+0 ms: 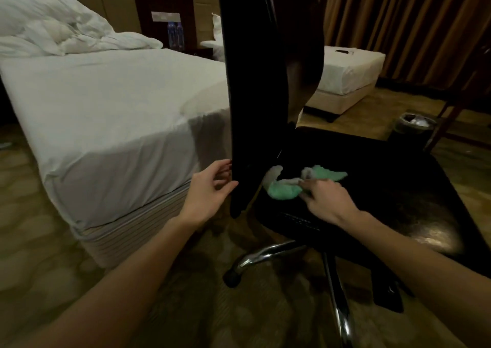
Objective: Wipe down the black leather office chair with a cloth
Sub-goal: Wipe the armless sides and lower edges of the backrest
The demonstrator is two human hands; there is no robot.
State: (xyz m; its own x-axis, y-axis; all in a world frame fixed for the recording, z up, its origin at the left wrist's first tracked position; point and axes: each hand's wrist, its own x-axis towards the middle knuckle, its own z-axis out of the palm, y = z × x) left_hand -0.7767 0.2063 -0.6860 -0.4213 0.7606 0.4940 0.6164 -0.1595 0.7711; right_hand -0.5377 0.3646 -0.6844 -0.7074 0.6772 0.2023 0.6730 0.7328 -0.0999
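Across the middle and right of the head view stands the black leather office chair (385,188), its tall backrest (252,81) rising to the top edge of the frame and its wide seat (398,196) spreading toward the lower right. On the seat, close to where it meets the backrest, lies a crumpled green and grey cloth (287,185). The right hand (326,198) comes in from the lower right and rests on the near end of the cloth, its fingers bent down onto the fabric and pressing it against the leather; whether they pinch it cannot be told. The left hand (210,190) reaches in from the lower left and touches the near edge of the backrest low down, its fingers loosely spread and slightly bent, the thumb against the edge, not wrapped round it.

Below the seat, at lower centre, the chrome base (268,254) splays its shiny legs over patterned carpet (39,241). Filling the left half of the frame is a bed (106,103) with a white sheet, a rumpled duvet (66,34) heaped at its head in the upper left. Two water bottles (175,35) stand behind it at upper centre. A second bed (350,71) shows to the right of the backrest, brown curtains (411,23) hang in the upper right, and a dark waste bin (414,127) sits on the floor at right.
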